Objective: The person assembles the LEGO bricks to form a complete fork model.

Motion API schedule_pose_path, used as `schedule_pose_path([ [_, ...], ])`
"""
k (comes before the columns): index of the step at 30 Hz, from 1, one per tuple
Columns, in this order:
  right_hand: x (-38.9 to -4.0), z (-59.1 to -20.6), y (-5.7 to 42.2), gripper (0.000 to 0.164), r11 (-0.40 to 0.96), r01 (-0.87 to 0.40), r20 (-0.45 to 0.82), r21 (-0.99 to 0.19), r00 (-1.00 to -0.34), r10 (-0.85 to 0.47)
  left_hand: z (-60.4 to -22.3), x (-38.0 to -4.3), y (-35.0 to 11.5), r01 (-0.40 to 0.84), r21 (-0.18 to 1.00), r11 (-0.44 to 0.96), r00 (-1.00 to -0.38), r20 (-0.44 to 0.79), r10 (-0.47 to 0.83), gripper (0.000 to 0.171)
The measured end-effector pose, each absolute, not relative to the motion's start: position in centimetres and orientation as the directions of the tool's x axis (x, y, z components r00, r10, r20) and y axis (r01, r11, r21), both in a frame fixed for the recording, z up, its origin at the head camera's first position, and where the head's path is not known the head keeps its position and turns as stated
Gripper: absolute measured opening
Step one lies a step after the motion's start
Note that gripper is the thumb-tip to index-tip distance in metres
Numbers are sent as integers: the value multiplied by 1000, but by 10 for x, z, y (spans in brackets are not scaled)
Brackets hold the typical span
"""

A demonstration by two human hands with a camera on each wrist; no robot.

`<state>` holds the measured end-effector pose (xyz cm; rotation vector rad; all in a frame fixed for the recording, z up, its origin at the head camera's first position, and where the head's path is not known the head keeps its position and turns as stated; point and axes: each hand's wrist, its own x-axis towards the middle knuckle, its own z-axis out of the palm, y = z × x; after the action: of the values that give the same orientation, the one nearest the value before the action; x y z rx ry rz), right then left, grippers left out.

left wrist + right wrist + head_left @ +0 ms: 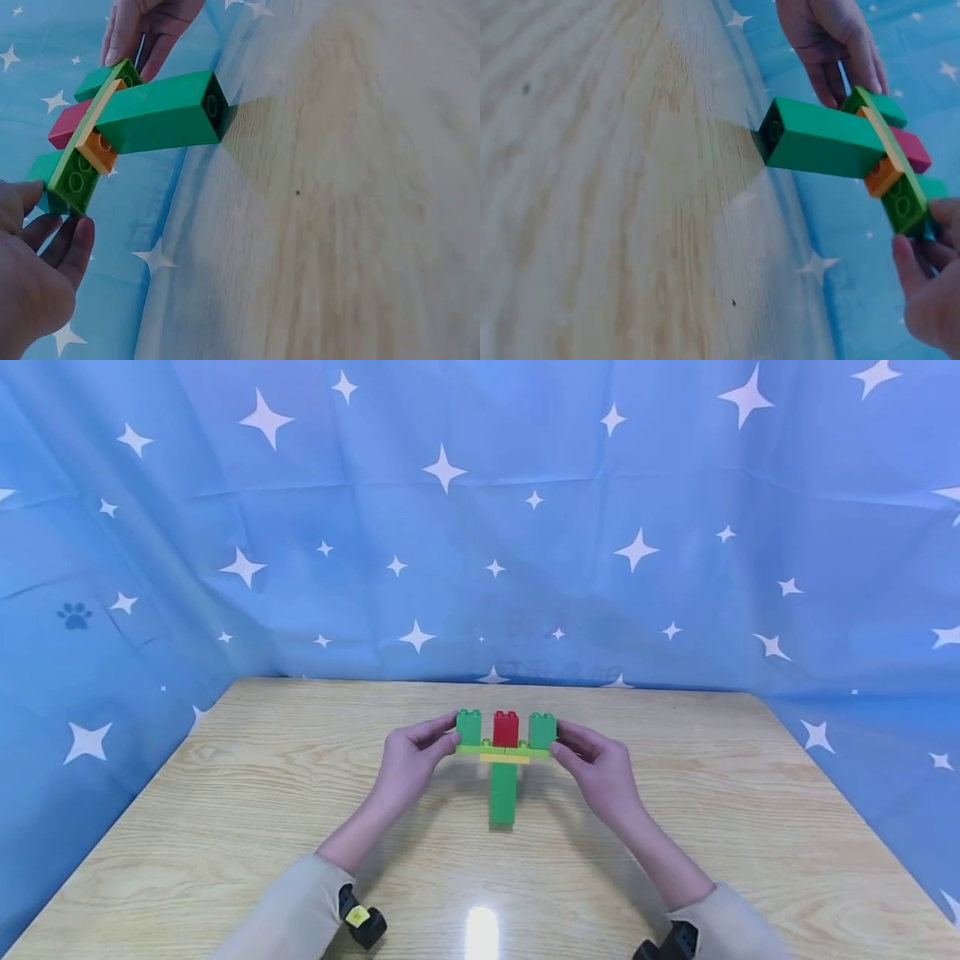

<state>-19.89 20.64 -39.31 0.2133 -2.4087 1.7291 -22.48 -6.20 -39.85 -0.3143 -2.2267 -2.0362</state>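
A T-shaped build of toy bricks stands between both hands. Its stem is a green brick column (502,793), whose hollow underside shows in both wrist views, close over the tabletop. Across the stem's top lie a yellow-orange plate (97,152) and a lime green crosspiece (904,204). On the crosspiece sit a left green brick (469,728), a red brick (506,729) in the middle and a right green brick (542,732). My left hand (408,760) pinches the left end of the build with thumb and fingers. At the opposite end, my right hand (600,768) pinches likewise.
The wood-grain table (285,793) spreads out under both forearms. A blue curtain with white stars (525,568) hangs behind it and along both sides. Dark wrist cameras are strapped at both sleeves. Light glares off the table near the front.
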Motion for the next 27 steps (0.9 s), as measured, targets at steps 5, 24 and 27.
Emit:
schedule_pose_path([
  [5,-208,-399,202,39,326,-142,160,-935,-987,29,-403,-233,-58,219,970,105,-976,217,38,31],
  [24,-225,-415,193,37,486,6,27,-874,-998,59,-424,-246,-54,137,937,322,-988,106,111,36],
  [27,-226,-417,192,38,514,3,24,-858,-999,47,-425,-246,-54,121,937,328,-989,87,118,37],
])
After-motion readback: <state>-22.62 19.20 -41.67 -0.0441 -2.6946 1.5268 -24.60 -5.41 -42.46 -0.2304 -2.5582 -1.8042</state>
